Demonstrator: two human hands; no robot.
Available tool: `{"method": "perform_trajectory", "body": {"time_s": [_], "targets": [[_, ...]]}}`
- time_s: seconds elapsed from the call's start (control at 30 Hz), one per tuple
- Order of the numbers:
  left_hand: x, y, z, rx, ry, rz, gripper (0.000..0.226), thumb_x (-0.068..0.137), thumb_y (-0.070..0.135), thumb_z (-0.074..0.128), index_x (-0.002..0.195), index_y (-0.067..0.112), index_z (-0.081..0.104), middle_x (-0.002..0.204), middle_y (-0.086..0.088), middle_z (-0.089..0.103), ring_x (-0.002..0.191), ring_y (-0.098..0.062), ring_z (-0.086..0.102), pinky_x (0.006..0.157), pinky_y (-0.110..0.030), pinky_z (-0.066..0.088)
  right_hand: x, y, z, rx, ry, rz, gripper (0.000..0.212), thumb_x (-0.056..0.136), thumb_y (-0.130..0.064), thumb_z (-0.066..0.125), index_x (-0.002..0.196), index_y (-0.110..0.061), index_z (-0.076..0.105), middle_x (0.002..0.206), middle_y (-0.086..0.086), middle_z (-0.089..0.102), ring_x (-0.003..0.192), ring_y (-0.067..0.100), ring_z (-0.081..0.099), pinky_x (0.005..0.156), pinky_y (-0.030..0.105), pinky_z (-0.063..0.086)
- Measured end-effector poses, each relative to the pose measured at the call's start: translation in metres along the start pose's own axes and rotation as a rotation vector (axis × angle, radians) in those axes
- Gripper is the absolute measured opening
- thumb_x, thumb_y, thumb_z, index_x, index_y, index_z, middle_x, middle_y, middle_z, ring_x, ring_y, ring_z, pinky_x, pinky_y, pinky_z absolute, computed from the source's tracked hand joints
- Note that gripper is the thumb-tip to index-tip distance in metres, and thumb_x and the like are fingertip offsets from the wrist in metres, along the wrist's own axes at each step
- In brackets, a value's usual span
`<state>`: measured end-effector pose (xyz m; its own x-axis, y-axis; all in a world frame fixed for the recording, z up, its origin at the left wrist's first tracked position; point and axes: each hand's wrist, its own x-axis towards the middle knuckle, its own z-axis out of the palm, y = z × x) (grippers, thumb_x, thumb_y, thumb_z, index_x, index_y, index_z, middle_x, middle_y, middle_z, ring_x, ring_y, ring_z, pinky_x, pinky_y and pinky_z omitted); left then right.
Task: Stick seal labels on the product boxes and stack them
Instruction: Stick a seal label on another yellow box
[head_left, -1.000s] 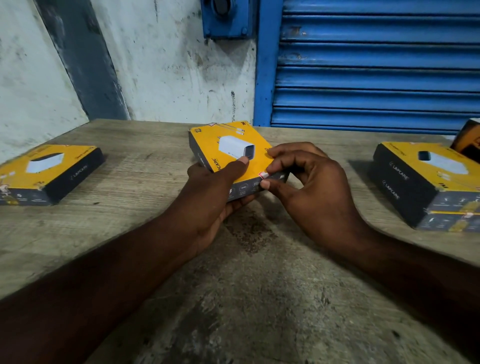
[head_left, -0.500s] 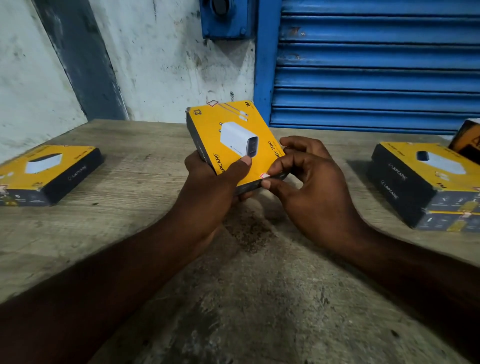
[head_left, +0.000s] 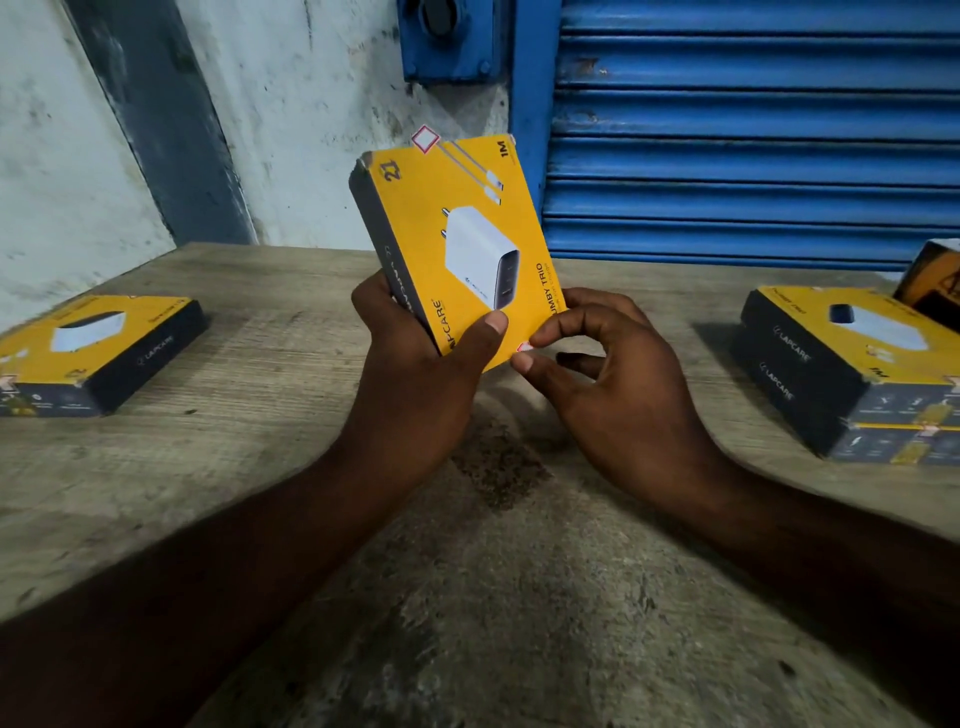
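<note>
A yellow and black charger box (head_left: 457, 234) stands nearly upright above the table's middle, its yellow face towards me. My left hand (head_left: 415, 374) grips its lower left part, thumb across the front. My right hand (head_left: 613, 384) pinches a small red-and-white seal label (head_left: 524, 348) at the box's bottom right corner with thumb and forefinger. Another seal label (head_left: 425, 139) sticks up from the box's top edge. A stack of two like boxes (head_left: 852, 374) lies at the right. A single box (head_left: 98, 353) lies flat at the left.
The worn wooden table (head_left: 311, 457) runs to a whitewashed wall (head_left: 291, 104) at the back left and a blue roller shutter (head_left: 753, 130) at the back right. A further box (head_left: 935, 280) shows partly at the right edge behind the stack.
The held box has been lifted and tilted up from nearly flat to nearly upright, showing its yellow face. My right fingers stayed at the bottom corner label throughout.
</note>
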<state>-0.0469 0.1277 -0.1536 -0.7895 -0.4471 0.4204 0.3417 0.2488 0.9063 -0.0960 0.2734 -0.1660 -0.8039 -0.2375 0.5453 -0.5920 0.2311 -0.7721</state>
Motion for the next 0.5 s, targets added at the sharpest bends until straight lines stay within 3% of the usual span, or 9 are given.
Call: {"method": "perform_trajectory", "body": {"time_s": [0.1, 0.27, 0.43, 0.5], "targets": [[-0.0028, 0.0014, 0.0002, 0.079, -0.010, 0.063, 0.055, 0.090, 0.008, 0.070, 0.120, 0.019, 0.026, 0.113, 0.016, 0.054, 0.087, 0.022, 0.058, 0.072, -0.001, 0.043, 0.0019, 0.0005, 0.0002, 0.033, 0.010, 0.024, 0.013, 0.079, -0.036, 0.078, 0.086, -0.028, 0.072, 0.118, -0.016, 0.062, 0.112, 0.011, 0.064, 0.094, 0.044, 0.056], [-0.0077, 0.0030, 0.0019, 0.115, -0.035, 0.088, 0.054, 0.091, 0.008, 0.070, 0.120, 0.020, 0.025, 0.119, 0.008, 0.057, 0.093, 0.017, 0.061, 0.073, -0.003, 0.045, 0.0023, -0.0004, -0.0013, 0.017, 0.018, 0.041, 0.007, 0.088, -0.025, 0.077, 0.082, -0.025, 0.073, 0.116, -0.011, 0.065, 0.111, 0.008, 0.063, 0.091, 0.043, 0.057], [-0.0104, 0.0040, 0.0036, 0.091, -0.037, 0.024, 0.053, 0.092, 0.011, 0.069, 0.121, 0.020, 0.026, 0.114, 0.017, 0.055, 0.088, 0.021, 0.059, 0.070, -0.001, 0.045, -0.0011, -0.0038, 0.0000, -0.080, 0.047, 0.001, 0.006, 0.091, -0.019, 0.073, 0.087, -0.022, 0.070, 0.114, -0.010, 0.061, 0.111, 0.005, 0.058, 0.096, 0.039, 0.052], [-0.0087, 0.0040, 0.0027, 0.066, -0.032, -0.021, 0.054, 0.091, 0.018, 0.072, 0.122, 0.022, 0.028, 0.116, 0.015, 0.057, 0.093, 0.015, 0.061, 0.080, -0.009, 0.050, -0.0016, -0.0036, 0.0015, -0.115, 0.055, -0.019, 0.006, 0.092, -0.018, 0.072, 0.088, -0.021, 0.069, 0.113, -0.007, 0.058, 0.109, 0.005, 0.056, 0.095, 0.038, 0.051]]}}
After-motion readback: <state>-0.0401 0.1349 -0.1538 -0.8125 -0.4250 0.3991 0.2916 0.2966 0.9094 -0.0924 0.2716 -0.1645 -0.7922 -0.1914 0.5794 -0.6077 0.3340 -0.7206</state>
